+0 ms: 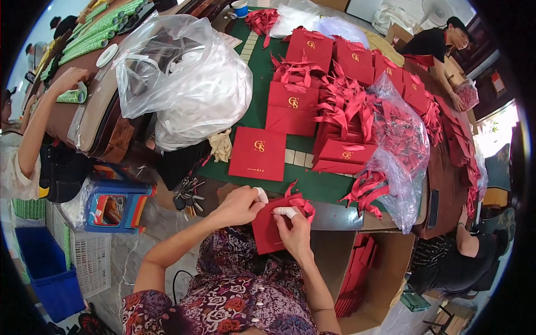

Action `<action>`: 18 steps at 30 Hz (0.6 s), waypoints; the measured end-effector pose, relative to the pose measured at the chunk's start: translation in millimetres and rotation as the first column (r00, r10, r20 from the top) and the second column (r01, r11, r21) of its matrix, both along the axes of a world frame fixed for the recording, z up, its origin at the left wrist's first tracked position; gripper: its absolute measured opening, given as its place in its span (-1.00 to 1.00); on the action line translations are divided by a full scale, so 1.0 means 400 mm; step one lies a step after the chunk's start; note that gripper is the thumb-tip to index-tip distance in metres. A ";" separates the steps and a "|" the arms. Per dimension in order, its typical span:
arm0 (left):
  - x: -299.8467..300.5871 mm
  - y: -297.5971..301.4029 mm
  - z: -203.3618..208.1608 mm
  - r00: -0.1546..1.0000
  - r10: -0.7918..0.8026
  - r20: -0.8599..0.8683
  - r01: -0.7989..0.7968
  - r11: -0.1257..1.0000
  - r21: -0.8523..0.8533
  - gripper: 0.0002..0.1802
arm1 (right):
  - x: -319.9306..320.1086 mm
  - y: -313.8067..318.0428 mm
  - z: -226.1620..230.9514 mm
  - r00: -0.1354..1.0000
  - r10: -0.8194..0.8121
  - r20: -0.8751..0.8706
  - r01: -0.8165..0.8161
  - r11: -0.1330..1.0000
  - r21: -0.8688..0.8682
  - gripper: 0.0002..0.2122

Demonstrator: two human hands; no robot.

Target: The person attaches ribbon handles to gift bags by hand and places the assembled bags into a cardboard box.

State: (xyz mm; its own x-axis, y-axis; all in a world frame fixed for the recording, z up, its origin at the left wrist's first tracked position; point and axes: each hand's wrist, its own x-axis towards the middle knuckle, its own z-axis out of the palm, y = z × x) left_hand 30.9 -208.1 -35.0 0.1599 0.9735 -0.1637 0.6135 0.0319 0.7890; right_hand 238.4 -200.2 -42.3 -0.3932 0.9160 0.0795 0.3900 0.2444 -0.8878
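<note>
Left hand (239,205): grip pinched shut on the upper left edge of a flat red paper envelope (268,230), white tape on the thumb tip. Envelope held over the lap, just before the green-covered worktop (312,184). Right hand (294,230): fingers closed on the envelope's right side beside its red ribbon bow (300,201). Beyond, a red card folder with gold emblem (258,153); farther right, a clear plastic bag of red ribbons (397,139).

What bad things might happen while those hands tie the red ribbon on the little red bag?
The red bag is held in the air over a lap, so it might slip from the left hand and right hand. The red ribbon could tangle. The keys lie near the table edge and might fall.
</note>
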 end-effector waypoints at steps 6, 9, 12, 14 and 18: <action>0.000 0.021 0.052 0.979 0.005 0.206 0.022 0.992 -0.127 -0.84 | 0.012 -0.007 0.031 0.998 -0.038 -0.041 0.036 0.998 -0.049 -0.88; 0.004 0.021 0.056 0.969 0.001 0.246 0.033 0.991 -0.133 -0.83 | 0.004 -0.011 0.042 0.996 -0.053 -0.075 0.047 0.996 -0.070 -0.88; 0.005 0.017 0.058 0.961 0.011 0.276 0.027 0.991 -0.132 -0.83 | -0.005 -0.013 0.047 0.993 -0.072 -0.092 0.066 0.995 -0.068 -0.87; 0.006 0.016 0.064 0.966 -0.004 0.259 0.036 0.992 -0.119 -0.83 | -0.006 -0.015 0.047 0.990 -0.101 -0.099 0.090 0.990 -0.108 -0.87; 0.010 0.006 0.047 0.974 0.010 0.226 0.019 0.992 -0.126 -0.83 | -0.010 -0.012 0.049 0.993 -0.095 -0.067 0.088 0.991 -0.098 -0.88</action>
